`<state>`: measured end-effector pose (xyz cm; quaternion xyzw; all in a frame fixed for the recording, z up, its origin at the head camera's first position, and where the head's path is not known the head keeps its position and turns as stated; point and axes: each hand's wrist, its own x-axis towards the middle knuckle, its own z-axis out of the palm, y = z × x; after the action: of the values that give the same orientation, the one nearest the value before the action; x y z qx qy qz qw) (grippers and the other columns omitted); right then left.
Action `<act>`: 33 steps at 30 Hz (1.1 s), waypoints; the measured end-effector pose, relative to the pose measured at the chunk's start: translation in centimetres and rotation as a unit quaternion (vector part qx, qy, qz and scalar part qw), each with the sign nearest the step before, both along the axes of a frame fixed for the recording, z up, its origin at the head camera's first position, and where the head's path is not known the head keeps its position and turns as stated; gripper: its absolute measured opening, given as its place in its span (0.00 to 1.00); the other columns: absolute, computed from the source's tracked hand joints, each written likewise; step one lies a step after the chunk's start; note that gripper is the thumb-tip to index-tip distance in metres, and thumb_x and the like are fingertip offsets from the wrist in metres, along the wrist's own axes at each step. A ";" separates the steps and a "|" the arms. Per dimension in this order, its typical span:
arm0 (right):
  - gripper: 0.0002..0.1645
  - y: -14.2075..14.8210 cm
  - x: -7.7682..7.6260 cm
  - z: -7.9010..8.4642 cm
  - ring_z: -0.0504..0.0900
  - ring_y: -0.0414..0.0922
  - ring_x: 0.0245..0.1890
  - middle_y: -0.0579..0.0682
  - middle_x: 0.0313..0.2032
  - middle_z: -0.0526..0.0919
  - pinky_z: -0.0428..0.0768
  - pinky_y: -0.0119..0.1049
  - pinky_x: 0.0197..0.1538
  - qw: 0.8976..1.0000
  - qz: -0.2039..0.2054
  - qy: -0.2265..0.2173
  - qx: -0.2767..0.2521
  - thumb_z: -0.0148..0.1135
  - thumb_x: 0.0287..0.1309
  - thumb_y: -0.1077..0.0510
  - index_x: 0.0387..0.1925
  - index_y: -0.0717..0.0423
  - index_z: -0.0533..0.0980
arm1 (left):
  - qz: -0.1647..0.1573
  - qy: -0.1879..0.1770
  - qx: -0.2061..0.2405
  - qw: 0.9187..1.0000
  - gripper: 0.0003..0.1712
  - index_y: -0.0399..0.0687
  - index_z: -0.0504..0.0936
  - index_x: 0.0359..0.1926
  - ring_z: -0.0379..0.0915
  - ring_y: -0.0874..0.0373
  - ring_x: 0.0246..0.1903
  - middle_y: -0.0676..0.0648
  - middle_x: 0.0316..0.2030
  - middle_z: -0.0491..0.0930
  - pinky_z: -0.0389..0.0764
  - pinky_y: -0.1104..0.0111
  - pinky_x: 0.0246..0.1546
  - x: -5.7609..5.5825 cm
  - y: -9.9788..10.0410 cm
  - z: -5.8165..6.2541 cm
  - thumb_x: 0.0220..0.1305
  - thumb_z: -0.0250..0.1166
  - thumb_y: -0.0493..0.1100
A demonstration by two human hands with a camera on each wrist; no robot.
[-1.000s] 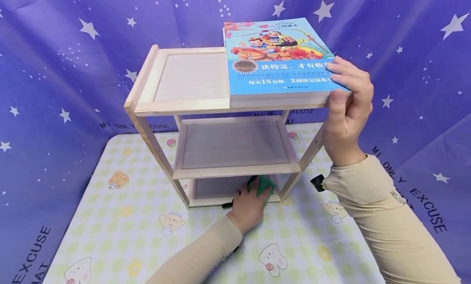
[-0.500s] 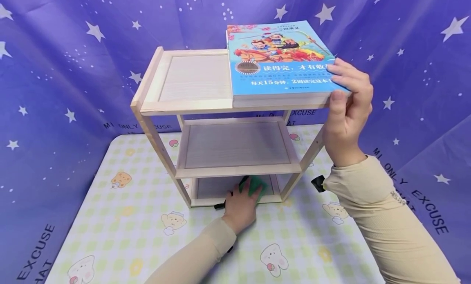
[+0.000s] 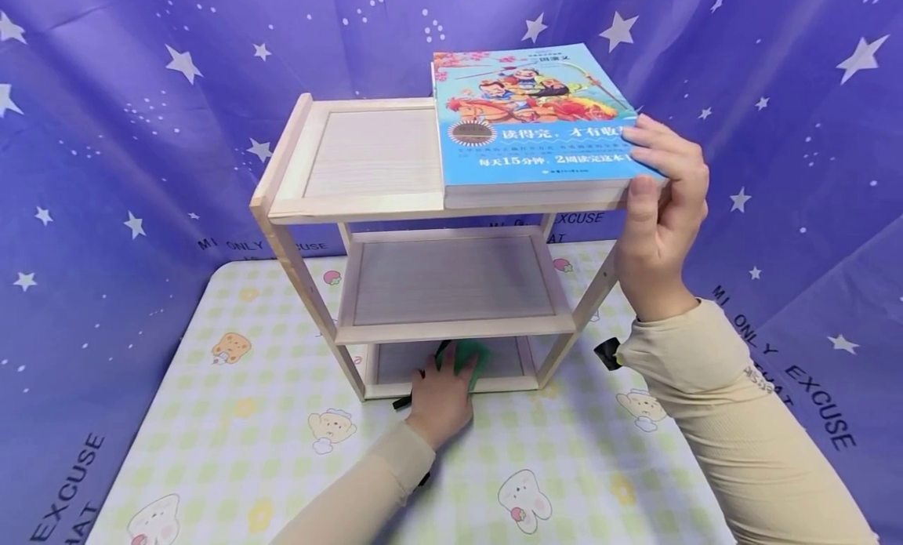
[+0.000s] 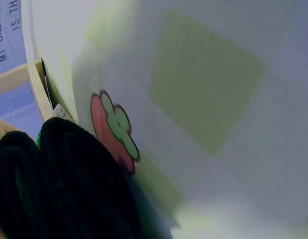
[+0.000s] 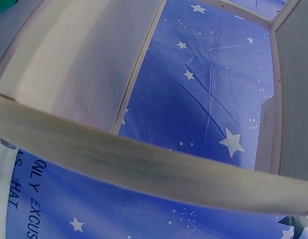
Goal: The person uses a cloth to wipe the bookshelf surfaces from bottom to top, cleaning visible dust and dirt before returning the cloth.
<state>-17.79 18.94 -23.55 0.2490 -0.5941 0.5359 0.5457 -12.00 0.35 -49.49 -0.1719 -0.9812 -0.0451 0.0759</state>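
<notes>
A three-tier wooden shelf (image 3: 451, 325) stands on the table. A thick blue paperback book (image 3: 536, 118) lies flat on the right part of its top tier. My right hand (image 3: 666, 208) grips the shelf's top right end, fingertips over the book's cover and thumb at the front edge. My left hand (image 3: 440, 400) holds a bunched green cloth (image 3: 476, 357) down on the bottom tier, near its front edge. Close up in the left wrist view, the cloth's thick folds (image 4: 84, 184) look nearly black. In the right wrist view, a pale wooden rail (image 5: 144, 159) crosses below the tiers, and the right hand is hidden.
The middle tier (image 3: 455, 278) sits just above my left hand, between side posts such as the left post (image 3: 299, 278). A checked tablecloth (image 3: 247, 443) with cartoon prints covers the table. Purple star-patterned curtains (image 3: 141, 137) hang behind and on both sides.
My left hand has slid the green cloth leftward along the bottom tier. The right hand keeps its grip at the book's corner, and the head view has shifted slightly.
</notes>
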 end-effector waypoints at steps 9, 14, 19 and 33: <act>0.28 0.0 -0.1 0.0 0.77 0.55 0.58 0.56 0.45 0.82 0.66 0.50 0.70 1.000 0.002 0.004 -0.005 0.55 0.63 0.47 0.36 0.75 0.67 | 0.012 0.007 0.023 1.000 0.32 0.59 0.74 0.66 0.75 0.35 0.52 0.37 0.64 0.72 0.79 0.42 0.40 -0.2 -1.2 -0.2 0.59 0.64 0.49; 0.29 0.0 -0.2 0.0 0.77 0.55 0.58 0.57 0.45 0.82 0.66 0.50 0.70 1.000 0.002 0.008 -0.009 0.55 0.63 0.47 0.36 0.75 0.67 | 0.030 -0.002 0.040 0.999 0.32 0.58 0.74 0.67 0.75 0.34 0.51 0.36 0.64 0.72 0.78 0.42 0.40 -0.2 -2.1 0.0 0.59 0.63 0.48; 0.28 -0.1 -0.2 0.0 0.77 0.55 0.58 0.56 0.45 0.82 0.66 0.50 0.70 1.000 0.002 0.007 -0.008 0.55 0.63 0.47 0.36 0.75 0.67 | 0.050 -0.014 0.052 0.997 0.34 0.56 0.74 0.67 0.74 0.33 0.52 0.34 0.64 0.71 0.77 0.41 0.41 -0.2 -3.0 -0.1 0.56 0.62 0.47; 0.28 -0.1 -0.1 0.0 0.77 0.55 0.58 0.57 0.45 0.82 0.66 0.50 0.70 1.000 0.002 0.008 -0.008 0.55 0.64 0.47 0.36 0.75 0.68 | 0.070 0.014 0.057 0.996 0.35 0.52 0.75 0.65 0.73 0.33 0.49 0.32 0.61 0.73 0.75 0.44 0.35 -0.7 -4.9 -0.6 0.53 0.63 0.47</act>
<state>-17.86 18.83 -23.52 0.2502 -0.5853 0.5393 0.5514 -12.71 -4.60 -50.14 -0.0991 -0.9854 -0.0928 0.1024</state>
